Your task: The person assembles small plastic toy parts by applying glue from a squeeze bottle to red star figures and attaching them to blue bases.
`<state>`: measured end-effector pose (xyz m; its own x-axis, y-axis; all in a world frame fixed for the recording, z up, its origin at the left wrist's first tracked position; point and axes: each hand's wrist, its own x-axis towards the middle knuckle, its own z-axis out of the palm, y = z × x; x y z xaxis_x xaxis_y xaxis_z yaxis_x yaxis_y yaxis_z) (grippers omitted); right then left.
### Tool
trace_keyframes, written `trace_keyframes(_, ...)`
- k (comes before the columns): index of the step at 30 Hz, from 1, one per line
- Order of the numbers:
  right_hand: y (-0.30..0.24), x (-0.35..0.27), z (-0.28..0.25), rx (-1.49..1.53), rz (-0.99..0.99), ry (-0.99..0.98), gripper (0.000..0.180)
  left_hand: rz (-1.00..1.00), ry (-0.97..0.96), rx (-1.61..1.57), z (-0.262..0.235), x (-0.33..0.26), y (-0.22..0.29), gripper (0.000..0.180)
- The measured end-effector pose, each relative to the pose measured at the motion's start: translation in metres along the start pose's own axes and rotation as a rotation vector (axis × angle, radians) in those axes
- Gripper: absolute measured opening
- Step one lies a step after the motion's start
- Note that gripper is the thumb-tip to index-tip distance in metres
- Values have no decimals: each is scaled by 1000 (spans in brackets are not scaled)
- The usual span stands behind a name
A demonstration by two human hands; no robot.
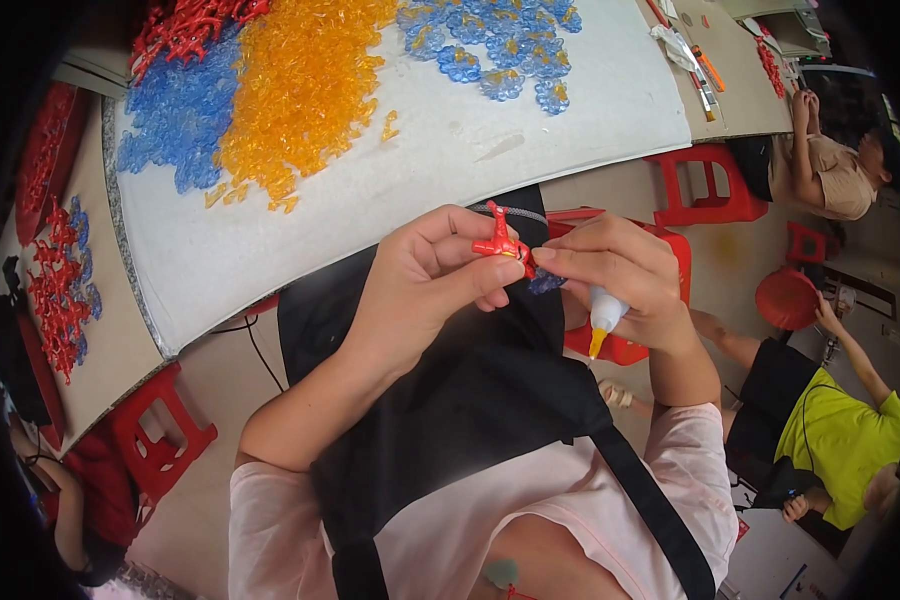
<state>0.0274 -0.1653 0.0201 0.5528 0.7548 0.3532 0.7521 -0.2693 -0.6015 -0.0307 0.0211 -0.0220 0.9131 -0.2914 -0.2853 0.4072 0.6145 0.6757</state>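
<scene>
Red figure (502, 243), long axis slanting toward table (610, 130).

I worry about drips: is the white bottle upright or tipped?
Tipped: in the right hand, the white bottle shows side-on, its yellow nozzle pointing toward the picture's lower edge.

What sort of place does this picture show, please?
Probably a small assembly workshop: heaped orange pieces and blue pieces on the table, and a nozzled bottle in the right hand.
</scene>
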Motion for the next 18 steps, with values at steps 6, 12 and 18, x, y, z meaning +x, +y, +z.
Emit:
trace_keyframes(6,-1,3,-5,0,-70,-61,26,-175,-2,-146,-4,3,-2,19)
trace_keyframes(12,1,2,-10,65,-27,-71,22,-139,-16,-59,-5,4,0,19)
trace_keyframes(18,3,4,-10,13,-85,-117,23,-222,38,-87,-2,4,2,17)
